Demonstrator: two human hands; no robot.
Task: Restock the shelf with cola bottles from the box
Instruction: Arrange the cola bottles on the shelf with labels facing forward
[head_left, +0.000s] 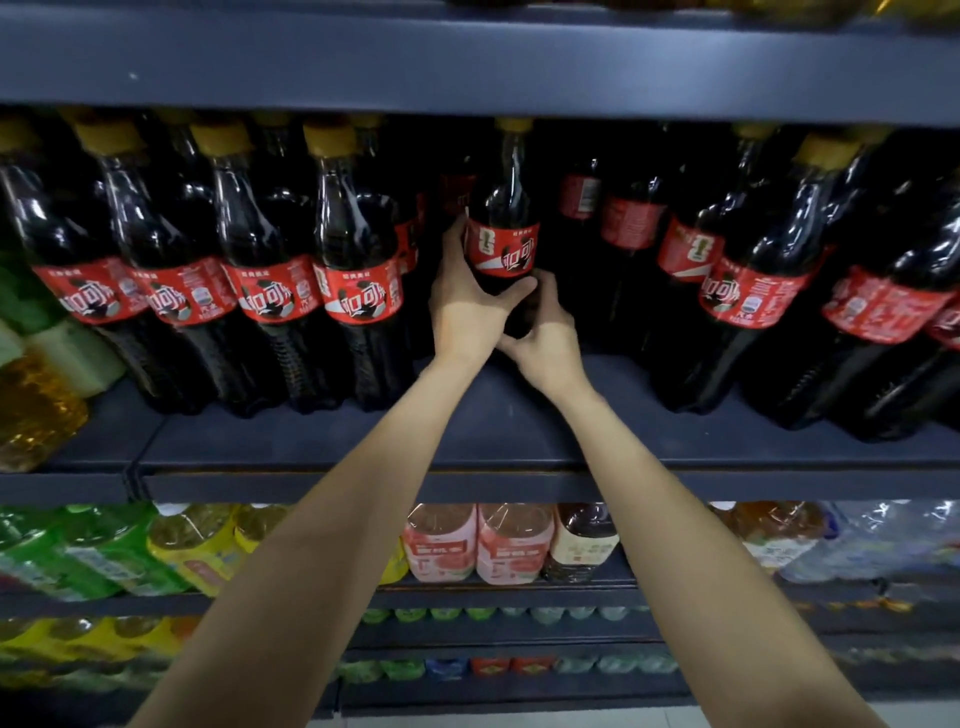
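Observation:
A cola bottle (506, 218) with a red label and yellow cap stands upright deep in the gap at the middle of the dark shelf (498, 431). My left hand (465, 301) grips its left side at label height, thumb across the front. My right hand (545, 332) holds its lower body from the right. Rows of the same cola bottles stand to the left (353, 260) and to the right (753, 270) of the gap. The box is out of view.
Yellow and green drink bottles (36, 395) sit at the shelf's far left. The shelf below holds green, yellow, pink and clear bottles (478, 543). An upper shelf board (467, 57) runs just above the cola caps.

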